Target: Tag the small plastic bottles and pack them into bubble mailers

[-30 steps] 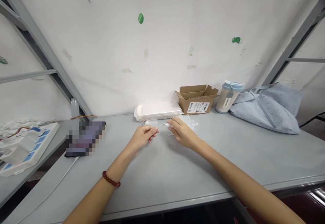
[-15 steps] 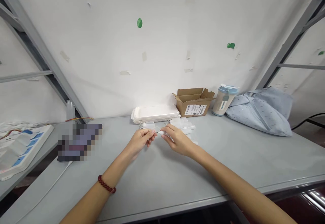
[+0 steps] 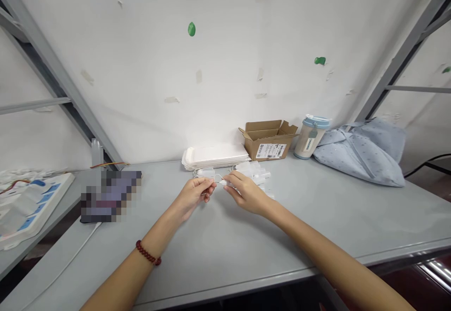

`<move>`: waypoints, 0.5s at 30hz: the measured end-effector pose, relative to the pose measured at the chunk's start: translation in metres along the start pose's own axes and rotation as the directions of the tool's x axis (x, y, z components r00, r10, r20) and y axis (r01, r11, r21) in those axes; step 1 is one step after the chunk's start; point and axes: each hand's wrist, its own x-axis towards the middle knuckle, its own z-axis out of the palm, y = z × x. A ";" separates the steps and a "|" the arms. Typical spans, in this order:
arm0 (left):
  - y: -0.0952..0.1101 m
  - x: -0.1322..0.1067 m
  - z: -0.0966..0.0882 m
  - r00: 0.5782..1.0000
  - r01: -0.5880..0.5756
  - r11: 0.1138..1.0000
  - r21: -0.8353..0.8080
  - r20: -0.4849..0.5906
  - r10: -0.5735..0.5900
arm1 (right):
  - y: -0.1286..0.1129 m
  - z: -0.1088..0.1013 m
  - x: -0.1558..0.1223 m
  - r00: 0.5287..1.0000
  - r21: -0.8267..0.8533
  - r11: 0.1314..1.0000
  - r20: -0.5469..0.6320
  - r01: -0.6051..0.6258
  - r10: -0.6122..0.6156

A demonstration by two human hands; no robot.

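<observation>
My left hand point(image 3: 195, 197), with a dark red beaded bracelet point(image 3: 148, 253) at the wrist, is closed in a pinch on a thin white cord point(image 3: 218, 176). The cord arcs across to a small white piece point(image 3: 223, 182), which sticks out between the thumb and forefinger of my right hand point(image 3: 249, 194). What else the fingers cover is hidden. Behind the left fingers lies a translucent plastic piece point(image 3: 206, 173) with a thin loop. Several similar translucent pieces point(image 3: 262, 176) lie beyond the right hand, partly covered by it.
Flat white packets point(image 3: 216, 155) are stacked against the wall. Right of them stand an open cardboard box point(image 3: 269, 142), a lidded cup point(image 3: 310, 137) and a blue cloth bag point(image 3: 362, 158). At left lie a blurred phone-like object point(image 3: 114, 197) with a cable and a power strip point(image 3: 42, 207).
Both hands keep nearly the same pose and hold. The whole view has shifted very slightly.
</observation>
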 end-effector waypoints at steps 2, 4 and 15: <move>0.000 0.000 0.000 1.000 0.005 1.000 -0.005 -0.005 -0.005 | 0.001 0.001 0.000 1.000 -0.002 1.000 0.000 0.008 -0.008; 0.001 0.000 0.000 1.000 0.010 1.000 -0.008 -0.002 -0.010 | 0.002 0.001 0.000 1.000 -0.005 1.000 -0.005 0.014 -0.014; 0.002 -0.001 0.000 1.000 0.006 1.000 0.004 -0.024 -0.006 | 0.001 0.001 0.000 1.000 0.002 1.000 -0.008 0.010 -0.010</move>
